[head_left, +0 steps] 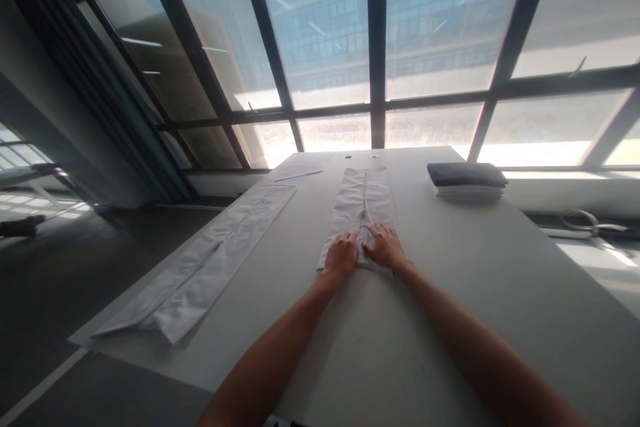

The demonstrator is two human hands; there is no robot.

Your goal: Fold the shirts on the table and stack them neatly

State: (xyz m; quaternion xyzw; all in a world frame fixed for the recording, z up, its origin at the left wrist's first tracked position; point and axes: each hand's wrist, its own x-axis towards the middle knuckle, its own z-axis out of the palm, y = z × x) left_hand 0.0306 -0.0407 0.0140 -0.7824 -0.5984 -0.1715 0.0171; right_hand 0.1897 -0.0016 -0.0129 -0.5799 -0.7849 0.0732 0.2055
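Observation:
A white cloth [365, 192] lies lengthwise on the table in front of me, both long sides turned in to meet along a middle line. My left hand [342, 253] rests on its near end, left of that line, fingers stretched forward over the fabric. Right of the line, my right hand [384, 245] presses on the same end with its fingers spread. The two hands are close together, their thumbs towards the middle. Slight wrinkles run across the cloth. Parts of its near edge are hidden under my hands.
Along the white table's [440, 293] left side lies a longer white cloth [200, 260], also folded inward. Flat white pieces [299, 172] are at the far left corner. A stack of folded cloths [467, 180], dark on top, sits far right. Windows [320, 33] rise behind.

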